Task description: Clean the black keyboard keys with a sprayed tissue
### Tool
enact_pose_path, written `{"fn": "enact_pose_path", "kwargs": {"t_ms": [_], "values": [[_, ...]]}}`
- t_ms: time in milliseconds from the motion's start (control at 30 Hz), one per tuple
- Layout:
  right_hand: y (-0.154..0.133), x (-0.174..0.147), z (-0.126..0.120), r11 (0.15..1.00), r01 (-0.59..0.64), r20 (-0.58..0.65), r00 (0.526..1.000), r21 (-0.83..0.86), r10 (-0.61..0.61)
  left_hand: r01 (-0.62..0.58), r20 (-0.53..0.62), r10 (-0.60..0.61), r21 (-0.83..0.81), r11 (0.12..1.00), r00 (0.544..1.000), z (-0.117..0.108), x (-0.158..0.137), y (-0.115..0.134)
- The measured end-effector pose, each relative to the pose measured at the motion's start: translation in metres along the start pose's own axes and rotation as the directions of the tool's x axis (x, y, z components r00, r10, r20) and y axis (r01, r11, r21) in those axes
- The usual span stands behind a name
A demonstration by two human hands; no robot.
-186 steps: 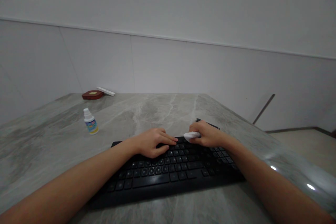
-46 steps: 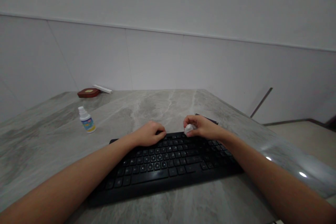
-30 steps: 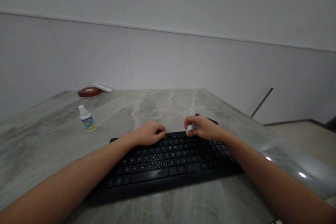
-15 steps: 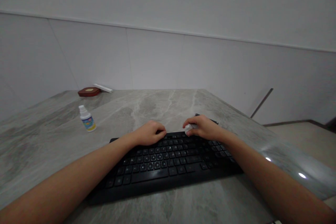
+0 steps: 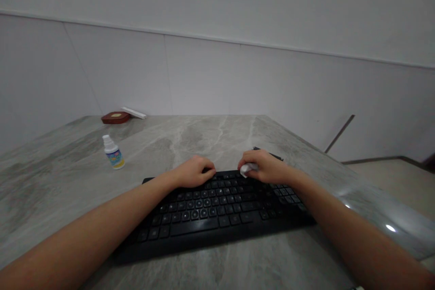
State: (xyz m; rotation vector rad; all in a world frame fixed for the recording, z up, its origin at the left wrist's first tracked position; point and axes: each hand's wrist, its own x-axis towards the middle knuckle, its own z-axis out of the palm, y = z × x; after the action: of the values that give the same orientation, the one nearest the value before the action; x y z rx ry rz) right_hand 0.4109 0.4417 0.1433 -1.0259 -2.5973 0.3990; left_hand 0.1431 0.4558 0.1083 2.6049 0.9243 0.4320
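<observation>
A black keyboard (image 5: 193,226) lies flat in front of me, with several keys catching the light. My left hand (image 5: 195,172) is closed at its far edge, thumb on top and the other fingers curled over, partly hidden. Over the upper right keys, my right hand (image 5: 263,166) pinches a crumpled white tissue (image 5: 248,169) near the top row. My right forearm crosses the number pad and covers part of it.
The keyboard rests on a grey marbled table (image 5: 190,138). A white bottle (image 5: 114,153) with a colourful label stands at left. Farther back are a reddish-brown case (image 5: 115,118) and a white flat box (image 5: 134,113) by the wall. A thin dark object (image 5: 272,154) lies behind my right hand.
My right hand has shifted very slightly to the right with the tissue, along the top of the keyboard. My left hand has stayed in place.
</observation>
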Motion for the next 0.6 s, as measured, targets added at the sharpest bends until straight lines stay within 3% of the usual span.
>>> {"fn": "enact_pose_path", "kwargs": {"t_ms": [267, 600], "values": [[-0.008, -0.001, -0.002, 0.999, -0.008, 0.029, 1.0, 0.037, 0.007, -0.008, 0.0, 0.008, 0.003, 1.0, 1.0, 0.001, 0.0, -0.002], [-0.012, 0.003, 0.01, 0.985, 0.172, -0.066, 0.983, 0.019, -0.171, -0.007, -0.005, 0.007, -0.002, 1.0, 1.0, 0.002, 0.001, -0.003]]}}
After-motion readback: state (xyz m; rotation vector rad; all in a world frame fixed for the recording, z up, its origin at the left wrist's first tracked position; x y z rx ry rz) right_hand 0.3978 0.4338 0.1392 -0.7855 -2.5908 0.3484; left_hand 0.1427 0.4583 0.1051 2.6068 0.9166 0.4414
